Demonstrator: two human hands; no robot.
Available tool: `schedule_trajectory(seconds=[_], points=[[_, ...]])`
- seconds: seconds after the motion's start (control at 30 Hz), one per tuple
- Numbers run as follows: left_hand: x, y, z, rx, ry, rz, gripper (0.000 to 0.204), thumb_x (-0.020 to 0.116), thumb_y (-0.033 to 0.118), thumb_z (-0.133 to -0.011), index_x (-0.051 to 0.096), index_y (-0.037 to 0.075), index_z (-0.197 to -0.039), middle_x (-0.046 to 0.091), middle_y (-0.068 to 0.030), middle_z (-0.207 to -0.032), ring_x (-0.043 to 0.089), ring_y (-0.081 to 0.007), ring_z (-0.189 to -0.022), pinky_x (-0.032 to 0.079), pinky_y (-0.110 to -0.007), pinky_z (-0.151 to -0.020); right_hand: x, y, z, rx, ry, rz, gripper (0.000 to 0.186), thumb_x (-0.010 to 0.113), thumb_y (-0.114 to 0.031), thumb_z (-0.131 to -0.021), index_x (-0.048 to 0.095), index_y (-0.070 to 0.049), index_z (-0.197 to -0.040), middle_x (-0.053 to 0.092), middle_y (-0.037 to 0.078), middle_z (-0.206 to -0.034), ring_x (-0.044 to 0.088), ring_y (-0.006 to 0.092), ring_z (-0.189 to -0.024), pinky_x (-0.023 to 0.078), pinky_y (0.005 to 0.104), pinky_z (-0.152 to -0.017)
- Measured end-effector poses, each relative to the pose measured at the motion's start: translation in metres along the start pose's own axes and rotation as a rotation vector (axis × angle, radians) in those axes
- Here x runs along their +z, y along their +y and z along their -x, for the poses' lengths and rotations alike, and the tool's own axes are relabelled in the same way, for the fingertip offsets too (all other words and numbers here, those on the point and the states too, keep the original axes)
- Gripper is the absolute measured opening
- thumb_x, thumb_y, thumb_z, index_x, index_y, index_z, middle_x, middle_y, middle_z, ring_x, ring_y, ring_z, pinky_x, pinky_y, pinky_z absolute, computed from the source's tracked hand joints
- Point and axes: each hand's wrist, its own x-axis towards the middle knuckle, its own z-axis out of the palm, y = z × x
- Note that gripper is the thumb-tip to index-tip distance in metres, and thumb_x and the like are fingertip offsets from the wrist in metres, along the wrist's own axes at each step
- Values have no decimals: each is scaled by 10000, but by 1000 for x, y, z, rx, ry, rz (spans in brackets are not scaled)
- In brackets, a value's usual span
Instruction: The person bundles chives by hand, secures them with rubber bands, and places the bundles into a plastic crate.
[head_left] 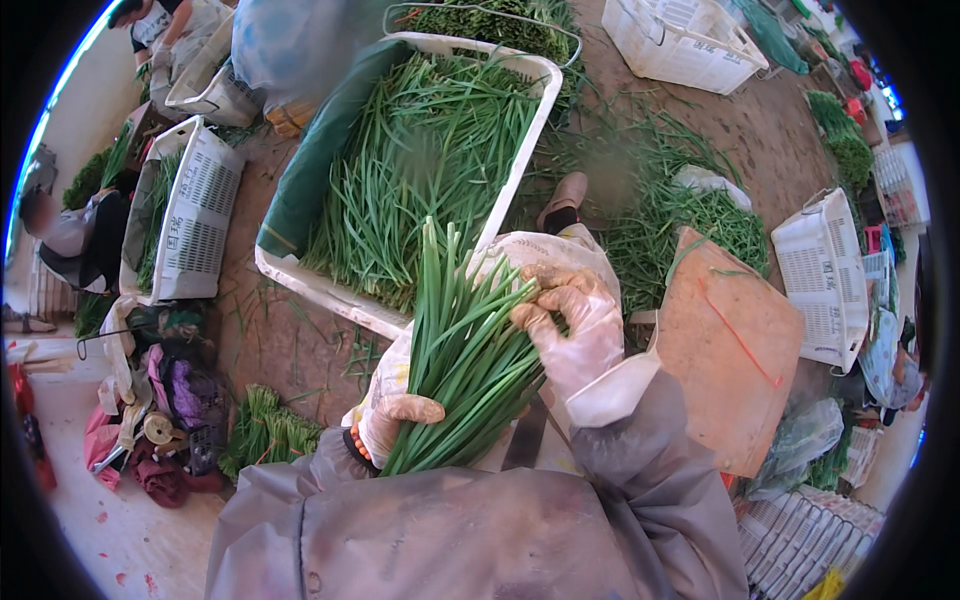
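A thick bunch of green garlic chives (465, 375) lies slantwise over my lap, its ends pointing away from me. My left hand (393, 422), gloved and with orange beads at the wrist, is wrapped round the bunch's near left side. On the other side, my right hand (575, 325) wears a pale, stained glove. Its thumb and fingers pinch the tips of a few chive strands at the bunch's upper right. Just beyond my hands stands a white plastic crate (330, 297) with a green liner, heaped with loose chives (430, 150).
Cut greens (690, 225) litter the brown floor on the right, beside a tan board (730, 350) with a red strip. Tied bundles (265, 430) lie at lower left, near coloured bags (165, 420). White crates (820, 280) stand on both sides. Other people (75, 225) sit at far left.
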Motion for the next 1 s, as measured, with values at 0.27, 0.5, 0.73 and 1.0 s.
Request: schedule_trajectory(seconds=[0.27,0.5,0.73,1.0], points=[[-17,-2,-1,71,-24,-96,753,536,11,-563,302,25,-1278,450,-187,-1196,470,-319,-1074,370,-410,-946,-37,10,-28,53,432,-626,64,533,-46,-815,537,-25,-754,582,127,-871,572,205,-829,458,313,-748],[-5,-5,1,-37,54,107,799,645,100,-531,315,-12,-1250,496,-134,-1140,511,-228,-1019,410,-340,-901,-22,5,-6,-237,-57,164,415,660,-284,-669,571,-79,-1019,543,129,-1006,505,280,-980,402,406,-852],[-5,-2,-1,-24,40,36,807,687,117,-532,325,-17,-1241,502,-124,-1144,513,-223,-1024,409,-338,-902,-29,7,-13,-30,-394,61,408,680,-291,-671,571,-50,-982,531,122,-1043,486,292,-1005,373,380,-857],[10,2,2,-236,-243,-97,727,696,37,-648,336,36,-1279,489,-143,-1189,448,-275,-1141,360,-360,-946,-13,36,-16,371,-136,-816,199,647,-99,-746,548,-4,-890,580,71,-910,557,140,-794,457,279,-728]])
